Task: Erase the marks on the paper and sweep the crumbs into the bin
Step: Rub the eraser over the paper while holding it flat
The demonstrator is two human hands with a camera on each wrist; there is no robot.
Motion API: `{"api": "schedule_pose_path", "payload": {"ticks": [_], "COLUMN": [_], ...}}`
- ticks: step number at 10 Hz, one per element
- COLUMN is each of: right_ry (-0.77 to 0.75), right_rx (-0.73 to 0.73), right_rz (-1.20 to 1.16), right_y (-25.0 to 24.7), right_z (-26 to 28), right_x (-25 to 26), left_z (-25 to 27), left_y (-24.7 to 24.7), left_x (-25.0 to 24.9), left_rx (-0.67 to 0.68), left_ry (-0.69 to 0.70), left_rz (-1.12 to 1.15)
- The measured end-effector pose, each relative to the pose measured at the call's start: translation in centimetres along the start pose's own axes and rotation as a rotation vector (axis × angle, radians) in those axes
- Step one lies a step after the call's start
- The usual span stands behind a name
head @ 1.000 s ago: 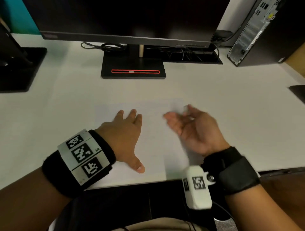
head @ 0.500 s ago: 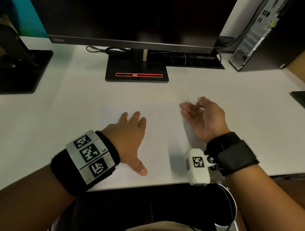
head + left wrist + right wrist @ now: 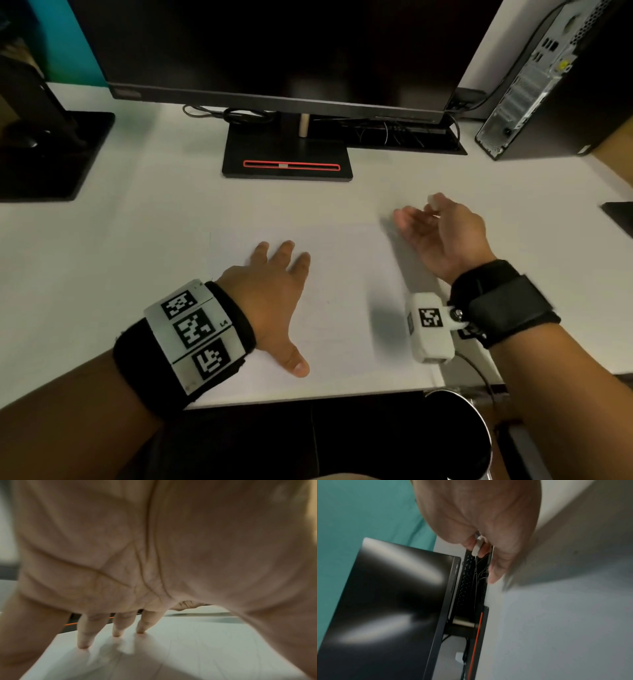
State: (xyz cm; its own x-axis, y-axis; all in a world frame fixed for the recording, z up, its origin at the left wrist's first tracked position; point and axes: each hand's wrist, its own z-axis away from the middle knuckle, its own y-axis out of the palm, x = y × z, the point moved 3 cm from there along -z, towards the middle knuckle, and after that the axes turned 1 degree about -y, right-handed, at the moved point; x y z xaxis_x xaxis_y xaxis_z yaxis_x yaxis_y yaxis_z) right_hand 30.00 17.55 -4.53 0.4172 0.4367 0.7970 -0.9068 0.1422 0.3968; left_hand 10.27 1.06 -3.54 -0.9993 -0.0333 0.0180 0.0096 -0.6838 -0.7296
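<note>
A white sheet of paper (image 3: 342, 291) lies on the white desk in front of me. My left hand (image 3: 274, 281) presses flat on its left part, fingers straight and fingertips (image 3: 116, 634) down on the paper (image 3: 205, 649), where faint pencil lines show. My right hand (image 3: 442, 233) stands on its edge at the sheet's far right corner, palm facing left. It pinches a small white eraser (image 3: 433, 200) between thumb and forefinger. The eraser (image 3: 476, 547) also shows in the right wrist view. A black bin (image 3: 479, 411) stands below the desk's front edge on the right.
A black monitor (image 3: 274, 51) on a stand (image 3: 287, 154) is at the back centre. A computer tower (image 3: 548, 85) stands back right, and a second monitor base (image 3: 44, 154) sits at the left. Cables (image 3: 394, 132) lie behind the stand.
My right hand has swept to the right and away from me, from the paper's middle to its right edge, still holding the eraser. The left hand has stayed put.
</note>
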Motion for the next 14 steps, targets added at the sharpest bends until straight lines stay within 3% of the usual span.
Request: {"api": "schedule_pose_path", "payload": {"ticks": [1,2,3,4,5,6,7,8,9,11,12,13,14], "right_ry": [0.065,0.052,-0.043,-0.148,-0.175,-0.101,-0.177,-0.131,-0.144,-0.139,-0.194,-0.147,-0.167], "right_rx": [0.263,0.525,0.508,0.389,0.427,0.470,0.382,0.470,0.399,0.455,0.387,0.453,0.382], "right_rz": [0.557,1.268,1.578,1.650,1.696,1.654,1.639,1.639,1.622,1.645,1.645,1.648,1.618], "right_y": [1.1,1.8,2.3,2.5,2.5,2.3,2.0,2.1,1.9,2.2,2.1,2.4,2.3], "right_z": [1.7,2.8,1.8,0.2,0.2,0.4,-0.1,0.5,0.1,0.5,0.0,0.5,0.0], "right_x": [-0.6,-2.0,-1.8,-0.5,-0.9,-1.4,-0.6,-1.6,-1.1,-1.7,-0.9,-1.8,-1.3], "left_z": [-0.1,-0.2,-0.3,-0.3,-0.4,-0.4,-0.5,-0.6,-0.6,-0.7,-0.7,-0.6,-0.7], "left_y": [-0.5,-0.9,-0.8,-0.7,-0.7,-0.7,-0.7,-0.7,-0.7,-0.6,-0.6,-0.6,-0.6], "left_x": [-0.4,-0.8,-0.8,-0.6,-0.7,-0.6,-0.7,-0.6,-0.7,-0.6,-0.6,-0.6,-0.7], "left_rx": [-0.008,0.002,0.015,0.021,0.015,0.007,0.007,0.001,-0.001,0.006,0.008,0.015,0.013], "left_ry": [0.006,-0.001,-0.006,-0.005,-0.003,0.000,0.002,-0.003,-0.004,-0.002,-0.003,-0.003,0.000], "left_rz": [-0.025,-0.044,-0.035,-0.023,-0.020,-0.021,-0.020,-0.027,-0.028,-0.018,-0.022,-0.014,-0.017]}}
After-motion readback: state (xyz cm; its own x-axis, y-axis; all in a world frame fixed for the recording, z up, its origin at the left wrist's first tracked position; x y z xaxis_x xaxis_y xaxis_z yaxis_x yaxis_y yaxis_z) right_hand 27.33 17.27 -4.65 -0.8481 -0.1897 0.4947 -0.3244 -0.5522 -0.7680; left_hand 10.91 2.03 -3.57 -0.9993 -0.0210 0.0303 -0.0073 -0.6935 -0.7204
